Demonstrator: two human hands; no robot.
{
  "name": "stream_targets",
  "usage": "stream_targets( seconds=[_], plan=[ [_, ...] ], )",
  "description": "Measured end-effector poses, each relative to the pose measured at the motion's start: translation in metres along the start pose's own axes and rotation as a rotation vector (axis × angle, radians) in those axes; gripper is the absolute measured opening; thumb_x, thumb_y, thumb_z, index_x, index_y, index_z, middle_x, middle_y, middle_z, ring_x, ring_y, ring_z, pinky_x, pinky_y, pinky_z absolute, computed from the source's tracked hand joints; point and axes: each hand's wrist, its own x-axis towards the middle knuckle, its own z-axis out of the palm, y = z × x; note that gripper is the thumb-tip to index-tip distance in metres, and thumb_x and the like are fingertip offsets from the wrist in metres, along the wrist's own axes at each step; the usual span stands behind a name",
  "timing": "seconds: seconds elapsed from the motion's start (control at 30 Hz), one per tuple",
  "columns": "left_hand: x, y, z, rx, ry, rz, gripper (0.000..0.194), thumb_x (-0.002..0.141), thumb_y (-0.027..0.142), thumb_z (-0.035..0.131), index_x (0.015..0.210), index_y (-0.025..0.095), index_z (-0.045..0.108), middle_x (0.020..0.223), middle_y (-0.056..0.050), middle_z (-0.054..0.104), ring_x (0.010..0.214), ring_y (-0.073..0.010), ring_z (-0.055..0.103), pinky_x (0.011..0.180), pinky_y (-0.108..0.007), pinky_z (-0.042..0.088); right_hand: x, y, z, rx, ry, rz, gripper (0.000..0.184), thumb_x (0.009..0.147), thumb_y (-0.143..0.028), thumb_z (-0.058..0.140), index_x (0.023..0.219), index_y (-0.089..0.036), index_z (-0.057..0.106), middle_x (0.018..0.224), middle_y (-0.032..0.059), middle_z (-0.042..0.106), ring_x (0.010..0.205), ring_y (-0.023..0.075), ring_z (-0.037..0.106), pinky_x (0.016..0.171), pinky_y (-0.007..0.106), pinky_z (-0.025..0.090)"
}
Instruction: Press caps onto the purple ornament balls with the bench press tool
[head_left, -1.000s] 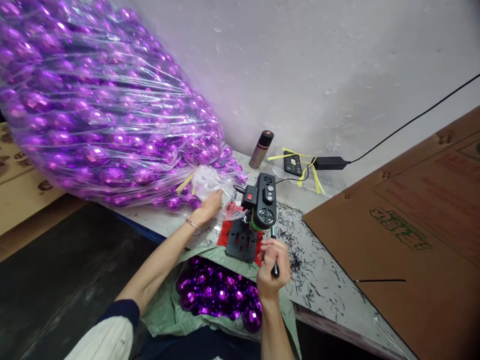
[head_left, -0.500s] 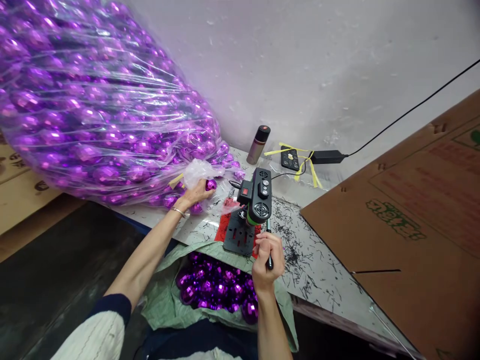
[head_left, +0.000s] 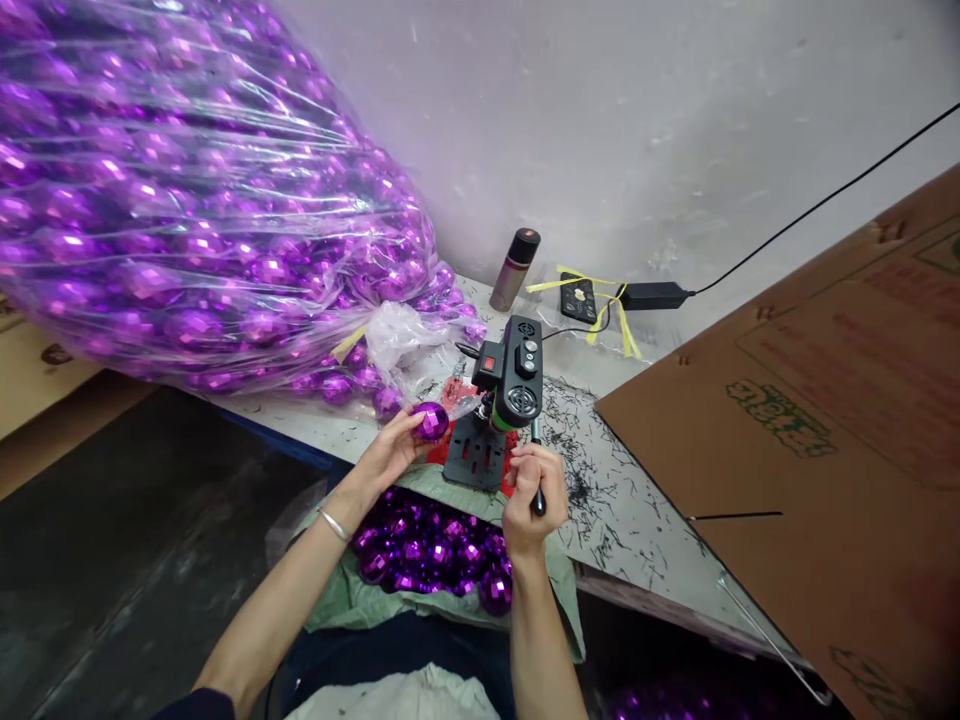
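While my left hand (head_left: 390, 452) is clamping a shiny, faceted purple ball (head_left: 430, 424) just left of a black machine (head_left: 519, 372) with round vents, my right hand (head_left: 541, 488) is gripping and partly hiding its black lever handle (head_left: 538, 504). A crinkled clear plastic bag (head_left: 247, 190), running out of view at left, is bulging with similar balls (head_left: 199, 325). A cardboard box (head_left: 720, 470) is showing green and red printing, too blurred for reading.

Workshop, lever-handled machine (head_left: 523, 372), littered bench (head_left: 637, 545), bagged baubles (head_left: 195, 240)
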Motion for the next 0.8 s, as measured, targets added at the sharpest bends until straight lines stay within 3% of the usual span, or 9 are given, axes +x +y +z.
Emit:
stream_targets(
  seconds=[0.17, 0.37, 0.57, 0.8],
  plan=[
    [0.011, -0.038, 0.017, 0.007, 0.093, 0.013, 0.041, 0.083, 0.041, 0.077, 0.115, 0.02, 0.063, 0.112, -0.008, 0.076, 0.102, -0.0228, 0.075, 0.097, -0.043, 0.06, 0.016, -0.005, -0.003, -0.008, -0.02, -0.02, 0.024, 0.098, -0.011, 0.048, 0.079, -0.02, 0.059, 0.075, 0.0007, 0.064, 0.074, 0.0144, 0.066, 0.06, 0.027, 0.048],
    [0.025, -0.066, 0.032, 0.224, 0.102, 0.196, 0.056, 0.077, 0.046, 0.082, 0.122, 0.018, 0.064, 0.126, -0.013, 0.072, 0.122, -0.0274, 0.067, 0.111, -0.044, 0.05, 0.041, -0.012, -0.005, -0.025, -0.031, -0.005, 0.027, 0.099, -0.012, 0.048, 0.075, -0.021, 0.056, 0.069, -0.0011, 0.061, 0.066, 0.0122, 0.062, 0.063, 0.027, 0.048],
    [0.02, -0.072, 0.034, 0.577, 0.084, 0.327, 0.055, 0.079, 0.04, 0.081, 0.125, 0.019, 0.059, 0.122, -0.012, 0.072, 0.114, -0.0279, 0.07, 0.107, -0.047, 0.051, 0.037, -0.011, -0.007, -0.016, -0.043, -0.016, 0.026, 0.099, -0.011, 0.047, 0.077, -0.021, 0.056, 0.07, -0.0008, 0.062, 0.068, 0.0126, 0.063, 0.065, 0.027, 0.049],
    [0.016, -0.065, 0.035, 0.906, 0.038, 0.462, 0.053, 0.084, 0.038, 0.078, 0.13, 0.021, 0.059, 0.131, -0.01, 0.07, 0.123, -0.0292, 0.066, 0.109, -0.046, 0.05, 0.032, -0.009, -0.01, -0.022, -0.069, -0.027, 0.024, 0.097, -0.01, 0.047, 0.079, -0.021, 0.058, 0.072, 0.0003, 0.064, 0.07, 0.0139, 0.065, 0.064, 0.028, 0.049]
  ],
)
